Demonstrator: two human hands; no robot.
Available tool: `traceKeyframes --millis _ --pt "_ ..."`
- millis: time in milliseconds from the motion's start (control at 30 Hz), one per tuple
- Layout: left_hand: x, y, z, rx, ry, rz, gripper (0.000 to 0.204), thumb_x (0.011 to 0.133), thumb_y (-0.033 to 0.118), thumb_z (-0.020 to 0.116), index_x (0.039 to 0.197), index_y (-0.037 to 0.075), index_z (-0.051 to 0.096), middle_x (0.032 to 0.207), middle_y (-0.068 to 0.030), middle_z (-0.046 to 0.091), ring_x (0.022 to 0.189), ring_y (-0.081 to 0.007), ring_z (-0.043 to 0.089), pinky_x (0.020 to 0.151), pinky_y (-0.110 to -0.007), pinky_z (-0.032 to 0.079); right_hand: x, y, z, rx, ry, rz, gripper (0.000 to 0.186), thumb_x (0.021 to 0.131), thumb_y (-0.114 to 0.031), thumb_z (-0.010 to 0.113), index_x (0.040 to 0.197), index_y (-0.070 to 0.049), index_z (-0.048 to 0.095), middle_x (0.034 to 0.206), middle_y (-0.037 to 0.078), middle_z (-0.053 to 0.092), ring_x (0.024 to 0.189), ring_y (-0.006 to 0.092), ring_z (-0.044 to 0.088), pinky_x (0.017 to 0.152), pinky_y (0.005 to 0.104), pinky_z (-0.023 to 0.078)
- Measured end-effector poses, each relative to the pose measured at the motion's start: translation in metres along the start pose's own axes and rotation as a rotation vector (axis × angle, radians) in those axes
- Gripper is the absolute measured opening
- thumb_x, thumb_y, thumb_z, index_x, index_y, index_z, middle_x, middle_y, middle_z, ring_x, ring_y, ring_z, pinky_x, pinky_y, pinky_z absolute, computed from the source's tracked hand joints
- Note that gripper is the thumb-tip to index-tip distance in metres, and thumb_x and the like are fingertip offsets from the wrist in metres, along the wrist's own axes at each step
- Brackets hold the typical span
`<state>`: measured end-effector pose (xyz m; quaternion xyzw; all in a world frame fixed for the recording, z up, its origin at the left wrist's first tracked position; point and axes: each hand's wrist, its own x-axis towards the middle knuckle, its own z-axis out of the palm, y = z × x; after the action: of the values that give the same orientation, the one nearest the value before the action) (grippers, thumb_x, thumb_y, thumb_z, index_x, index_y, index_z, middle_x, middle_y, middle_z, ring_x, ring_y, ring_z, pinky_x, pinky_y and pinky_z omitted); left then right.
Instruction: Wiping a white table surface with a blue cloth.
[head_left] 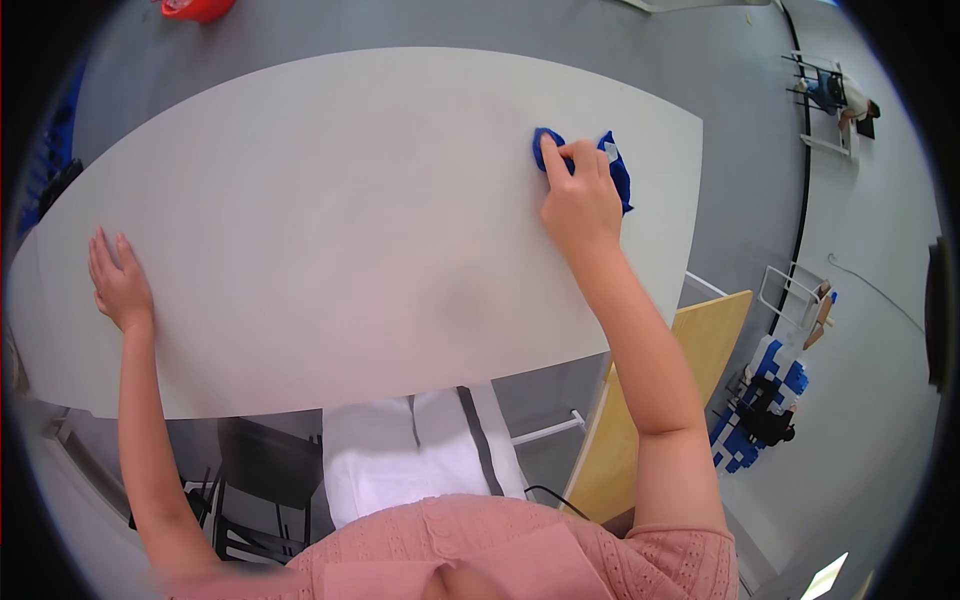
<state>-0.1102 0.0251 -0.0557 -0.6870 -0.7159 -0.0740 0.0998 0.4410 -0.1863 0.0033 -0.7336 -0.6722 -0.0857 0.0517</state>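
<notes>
The blue cloth [619,180] lay on the white table [350,200], near the far right corner, under the right hand [583,205]. From where I stood, that hand was narrow: its fingers were bent down over the cloth, holding it, with one blue portion showing at the fingertips on the left and another, bearing a pale patch [611,152], projecting past the right side of the hand. Whether these portions formed one piece could not be told, as the hand covered the middle. The left hand [123,290] was empty, laid flat near the left end of the table with its fingers extended and slightly parted, well apart from the cloth. Handling, as judged from the creases and loose edges: the material appeared light, soft and limp, with little risk of breakage. It seemed unlikely to slip from bare fingers, though a loose corner could fold under. Recommended hold: the bunched middle, fingertips spread to press evenly; a pinch at one pointed end would probably have left the remainder slack.
</notes>
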Motion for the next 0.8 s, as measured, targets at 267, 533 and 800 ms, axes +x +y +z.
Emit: traceKeyframes --millis 267,533,800 --pt "0.001 0.011 0.003 0.019 -0.004 0.000 0.059 0.098 0.058 0.034 0.147 0.025 0.039 0.155 -0.0015 0.034 0.144 -0.0214 0.028 0.112 -0.056 0.019 0.023 0.004 0.006 -0.031 0.036 0.027 0.042 0.070 0.003 0.062 0.111 -0.001 0.067 0.094 0.006 0.054 0.085 0.0239 0.056 0.065 0.0309 0.050" --pt "0.001 0.008 -0.001 0.020 -0.012 -0.010 0.059 0.098 0.058 0.033 0.148 0.026 0.038 0.155 -0.0009 0.034 0.144 -0.0207 0.027 0.112 -0.056 0.019 0.007 -0.005 0.002 -0.061 -0.004 0.023 0.041 0.070 0.002 0.062 0.110 -0.002 0.067 0.094 0.007 0.054 0.085 0.0244 0.055 0.067 0.0314 0.050" --pt "-0.001 0.004 -0.002 0.013 -0.018 -0.005 0.060 0.098 0.059 0.032 0.148 0.027 0.037 0.155 -0.0010 0.034 0.144 -0.0207 0.028 0.112 -0.056 0.019 -0.006 -0.010 0.001 -0.090 -0.009 0.050 0.040 0.069 0.002 0.063 0.109 -0.001 0.067 0.096 0.008 0.055 0.087 0.0247 0.056 0.067 0.0314 0.050"
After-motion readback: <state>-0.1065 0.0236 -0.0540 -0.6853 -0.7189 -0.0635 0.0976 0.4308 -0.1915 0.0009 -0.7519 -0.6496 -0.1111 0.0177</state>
